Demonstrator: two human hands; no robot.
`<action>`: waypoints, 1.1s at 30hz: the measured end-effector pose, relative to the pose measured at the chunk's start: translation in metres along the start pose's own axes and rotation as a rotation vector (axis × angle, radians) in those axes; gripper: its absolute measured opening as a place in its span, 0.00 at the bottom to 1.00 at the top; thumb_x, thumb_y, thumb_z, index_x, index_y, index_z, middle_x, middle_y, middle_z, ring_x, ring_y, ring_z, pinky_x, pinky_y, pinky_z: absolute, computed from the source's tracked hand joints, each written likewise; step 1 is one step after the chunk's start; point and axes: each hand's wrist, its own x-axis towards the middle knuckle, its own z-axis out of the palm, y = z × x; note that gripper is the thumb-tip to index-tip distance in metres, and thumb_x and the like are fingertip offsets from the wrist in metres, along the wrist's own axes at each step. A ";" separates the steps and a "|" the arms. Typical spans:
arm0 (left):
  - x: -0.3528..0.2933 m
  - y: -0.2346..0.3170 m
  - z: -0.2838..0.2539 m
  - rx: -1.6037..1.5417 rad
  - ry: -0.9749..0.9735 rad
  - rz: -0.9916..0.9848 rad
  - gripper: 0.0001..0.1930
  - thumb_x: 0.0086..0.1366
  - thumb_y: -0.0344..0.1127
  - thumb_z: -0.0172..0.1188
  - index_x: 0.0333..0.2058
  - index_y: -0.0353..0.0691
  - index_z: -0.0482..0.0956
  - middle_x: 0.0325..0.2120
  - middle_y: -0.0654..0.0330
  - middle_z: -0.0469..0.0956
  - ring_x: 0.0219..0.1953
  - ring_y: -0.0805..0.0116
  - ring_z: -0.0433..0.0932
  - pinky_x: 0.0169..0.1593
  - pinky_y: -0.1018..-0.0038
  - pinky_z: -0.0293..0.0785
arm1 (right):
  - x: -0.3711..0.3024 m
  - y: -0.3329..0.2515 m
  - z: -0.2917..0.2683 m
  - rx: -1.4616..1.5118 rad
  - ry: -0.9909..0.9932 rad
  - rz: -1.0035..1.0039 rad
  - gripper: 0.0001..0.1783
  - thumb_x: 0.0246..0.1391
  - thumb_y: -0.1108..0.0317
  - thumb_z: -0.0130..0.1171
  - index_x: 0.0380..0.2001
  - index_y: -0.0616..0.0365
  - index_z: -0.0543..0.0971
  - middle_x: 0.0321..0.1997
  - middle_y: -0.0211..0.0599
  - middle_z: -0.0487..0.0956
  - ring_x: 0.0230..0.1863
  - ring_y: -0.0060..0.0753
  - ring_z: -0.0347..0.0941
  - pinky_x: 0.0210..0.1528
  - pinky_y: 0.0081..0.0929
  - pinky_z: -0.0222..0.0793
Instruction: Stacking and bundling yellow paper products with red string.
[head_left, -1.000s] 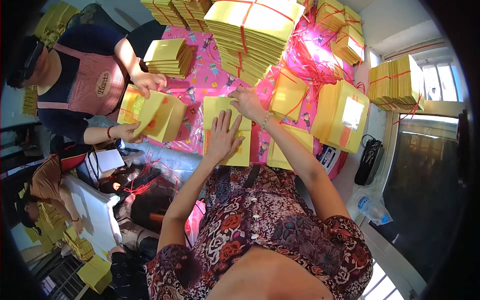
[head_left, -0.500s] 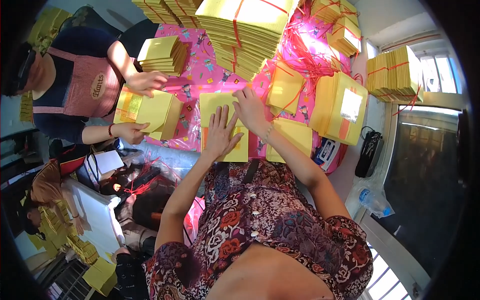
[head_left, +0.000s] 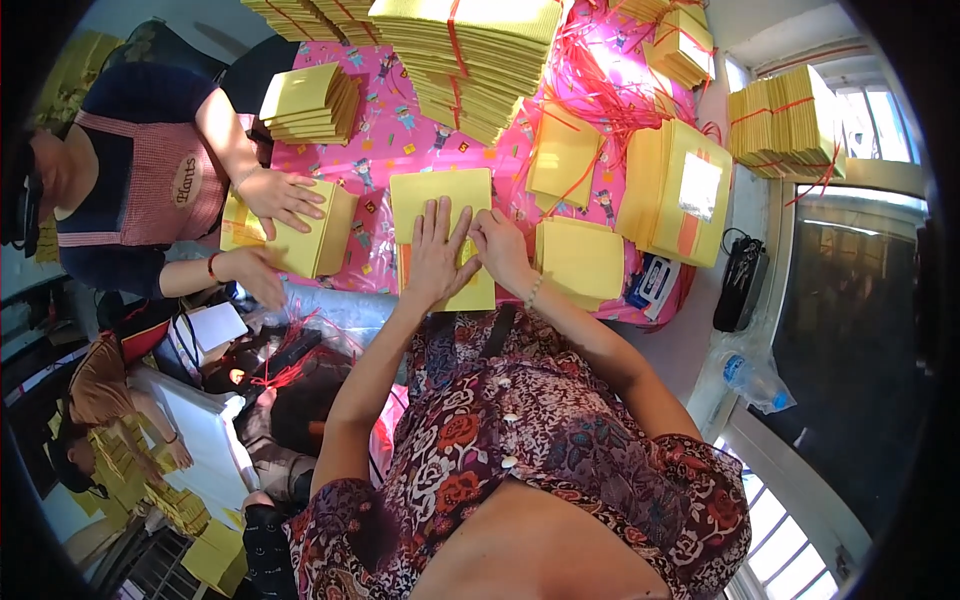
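Note:
A flat stack of yellow paper sheets [head_left: 442,195] lies on the pink patterned table cover [head_left: 385,135] right in front of me. My left hand [head_left: 437,255] presses flat on its near half with fingers spread. My right hand [head_left: 500,250] rests beside it on the stack's right edge, fingers curled and pinching at the paper. A second yellow stack [head_left: 580,260] lies just right of my right hand.
A co-worker in a pink apron at left holds a yellow bundle [head_left: 300,235] with both hands. Tall yellow paper piles tied with red string [head_left: 470,50] stand at the back. A wrapped yellow block [head_left: 680,190], more bundles [head_left: 785,125], a black case [head_left: 740,280] and a water bottle [head_left: 755,380] are at right.
My right hand has drawn back from the far edge of the stack to beside my left hand. My left hand stays flat on the sheets. The co-worker keeps handling their bundle.

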 end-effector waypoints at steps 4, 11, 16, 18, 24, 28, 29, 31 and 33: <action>0.002 0.001 -0.001 -0.006 0.013 0.015 0.44 0.59 0.61 0.56 0.69 0.49 0.52 0.68 0.42 0.45 0.70 0.39 0.41 0.68 0.46 0.42 | -0.002 0.006 0.006 -0.093 0.051 -0.108 0.08 0.50 0.71 0.59 0.33 0.57 0.71 0.33 0.44 0.71 0.37 0.51 0.72 0.36 0.44 0.71; -0.010 -0.020 -0.030 -0.081 -0.111 0.132 0.37 0.65 0.55 0.51 0.67 0.43 0.56 0.68 0.47 0.50 0.70 0.48 0.46 0.69 0.53 0.45 | 0.001 -0.001 -0.003 -0.136 -0.011 -0.058 0.13 0.49 0.69 0.63 0.34 0.60 0.69 0.33 0.46 0.71 0.36 0.52 0.72 0.35 0.44 0.70; -0.027 -0.044 -0.044 -0.016 -0.161 0.175 0.34 0.67 0.52 0.50 0.66 0.41 0.57 0.67 0.49 0.53 0.70 0.49 0.49 0.69 0.54 0.46 | 0.006 -0.004 0.002 -0.169 -0.030 -0.017 0.18 0.47 0.67 0.66 0.36 0.61 0.69 0.35 0.48 0.71 0.38 0.53 0.72 0.37 0.44 0.71; -0.029 -0.049 -0.039 -0.029 -0.165 0.193 0.34 0.67 0.52 0.50 0.66 0.41 0.57 0.67 0.48 0.53 0.70 0.47 0.49 0.69 0.54 0.47 | 0.004 -0.005 0.002 -0.164 -0.029 -0.016 0.18 0.47 0.67 0.66 0.36 0.61 0.69 0.36 0.48 0.71 0.39 0.53 0.72 0.38 0.44 0.71; -0.030 -0.050 -0.035 -0.095 -0.167 0.171 0.32 0.68 0.49 0.48 0.66 0.41 0.56 0.68 0.48 0.51 0.70 0.47 0.46 0.70 0.54 0.45 | 0.003 -0.002 0.005 -0.173 -0.028 0.010 0.18 0.47 0.66 0.66 0.36 0.61 0.69 0.36 0.46 0.70 0.41 0.51 0.71 0.39 0.43 0.71; -0.028 -0.052 -0.031 -0.113 -0.182 0.161 0.32 0.68 0.48 0.48 0.67 0.42 0.55 0.69 0.48 0.49 0.71 0.47 0.45 0.70 0.54 0.44 | 0.004 0.001 0.007 -0.185 -0.007 -0.008 0.17 0.47 0.66 0.66 0.35 0.60 0.69 0.36 0.45 0.70 0.41 0.50 0.71 0.38 0.43 0.71; -0.027 -0.052 -0.029 -0.126 -0.181 0.159 0.32 0.68 0.49 0.48 0.67 0.45 0.55 0.69 0.49 0.48 0.71 0.47 0.44 0.70 0.54 0.44 | 0.004 0.003 0.005 -0.153 -0.001 -0.008 0.17 0.48 0.65 0.66 0.34 0.59 0.69 0.35 0.44 0.70 0.39 0.50 0.71 0.38 0.42 0.70; -0.030 -0.051 -0.028 -0.113 -0.184 0.154 0.32 0.68 0.49 0.48 0.67 0.46 0.55 0.69 0.49 0.48 0.71 0.47 0.44 0.70 0.53 0.44 | 0.004 0.001 0.003 -0.122 0.003 -0.006 0.16 0.48 0.65 0.66 0.33 0.58 0.69 0.34 0.43 0.70 0.37 0.49 0.71 0.37 0.42 0.69; -0.030 -0.051 -0.027 -0.101 -0.187 0.149 0.31 0.68 0.49 0.49 0.67 0.48 0.55 0.69 0.49 0.48 0.71 0.47 0.44 0.70 0.53 0.44 | 0.005 -0.004 0.002 -0.143 -0.023 0.028 0.18 0.47 0.62 0.67 0.34 0.58 0.70 0.36 0.43 0.70 0.40 0.48 0.71 0.37 0.42 0.71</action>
